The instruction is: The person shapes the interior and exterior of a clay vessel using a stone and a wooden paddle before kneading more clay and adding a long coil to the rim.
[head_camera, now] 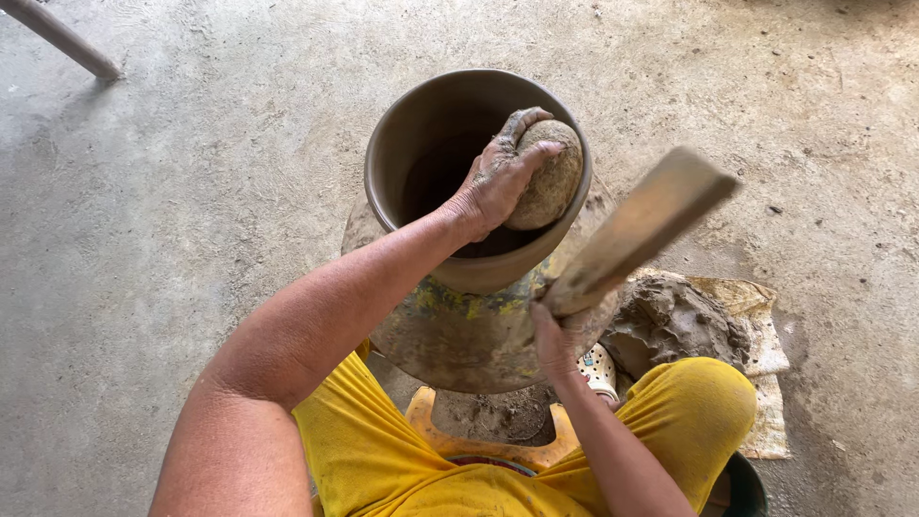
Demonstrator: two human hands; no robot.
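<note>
A brown wet clay pot (pixel 412 144) with a wide mouth stands on a round, clay-smeared stand (pixel 450 335) in front of me. My left hand (pixel 498 177) reaches over the pot's rim and grips a round stone (pixel 553 177) held against the inside wall on the right. My right hand (pixel 555 340) holds a flat wooden paddle (pixel 641 230) by its lower end, the blade raised and tilted outside the pot's right side. Both hands are coated in clay.
A lump of grey clay (pixel 670 321) lies on a cloth sheet (pixel 761 316) to the right. An orange plastic stool (pixel 488 445) sits between my yellow-clad knees. A wooden pole (pixel 62 38) leans at the top left. Concrete floor (pixel 172 191) surrounds everything.
</note>
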